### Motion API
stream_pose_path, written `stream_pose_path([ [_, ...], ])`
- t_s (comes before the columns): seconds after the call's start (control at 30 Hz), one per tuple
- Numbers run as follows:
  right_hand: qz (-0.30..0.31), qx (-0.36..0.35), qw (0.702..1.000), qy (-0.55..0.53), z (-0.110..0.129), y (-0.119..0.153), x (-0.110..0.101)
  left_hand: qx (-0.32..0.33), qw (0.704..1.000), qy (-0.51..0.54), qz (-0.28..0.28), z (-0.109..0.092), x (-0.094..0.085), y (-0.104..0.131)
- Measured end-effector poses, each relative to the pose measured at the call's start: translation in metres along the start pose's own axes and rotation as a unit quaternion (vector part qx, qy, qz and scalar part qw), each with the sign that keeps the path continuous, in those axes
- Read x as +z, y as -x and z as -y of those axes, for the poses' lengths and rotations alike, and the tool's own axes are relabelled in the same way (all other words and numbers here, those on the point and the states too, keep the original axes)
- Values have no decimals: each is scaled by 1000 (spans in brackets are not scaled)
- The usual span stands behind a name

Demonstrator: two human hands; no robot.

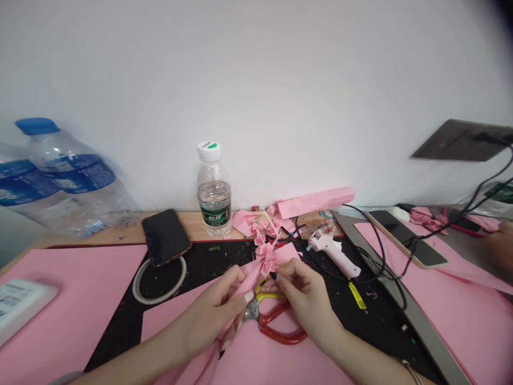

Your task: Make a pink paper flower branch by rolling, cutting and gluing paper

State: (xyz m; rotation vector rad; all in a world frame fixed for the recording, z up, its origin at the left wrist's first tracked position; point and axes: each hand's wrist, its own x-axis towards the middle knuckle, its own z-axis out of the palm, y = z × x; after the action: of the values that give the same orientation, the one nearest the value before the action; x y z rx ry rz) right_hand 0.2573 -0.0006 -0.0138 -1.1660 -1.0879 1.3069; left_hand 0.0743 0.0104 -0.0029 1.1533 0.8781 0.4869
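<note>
My left hand [218,305] is closed around a folded or rolled piece of pink paper [250,279], thumb on top. At the upper end of that paper sits a crumpled pink paper flower [266,258]. My right hand [308,297] pinches the flower's right lower edge between thumb and fingers. Under both hands lie scissors [282,338] with red and yellow on the handles, resting on a pink paper sheet [256,363]; their blades are partly hidden by my left hand. More pink paper flowers [260,227] lie just behind.
A pale pink glue gun [336,255] and black cables [382,251] lie to the right. Behind stand a water bottle [214,198] and a rolled pink sheet [316,202]. At left are a phone [165,236], a tape roll [138,283] and large bottles [80,176]. Another person's hand [499,248] shows far right.
</note>
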Motion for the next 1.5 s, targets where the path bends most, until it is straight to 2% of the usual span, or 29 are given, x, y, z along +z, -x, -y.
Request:
stream_pose_path([
  [0.93, -7, -3, 1000, 5, 1, 0, 1, -1, 1000, -11, -2, 3, -1, 0],
  [1.5, 15, -7, 1000, -23, -1, 0, 0, -3, 1000, -19, -7, 1, 0, 0],
])
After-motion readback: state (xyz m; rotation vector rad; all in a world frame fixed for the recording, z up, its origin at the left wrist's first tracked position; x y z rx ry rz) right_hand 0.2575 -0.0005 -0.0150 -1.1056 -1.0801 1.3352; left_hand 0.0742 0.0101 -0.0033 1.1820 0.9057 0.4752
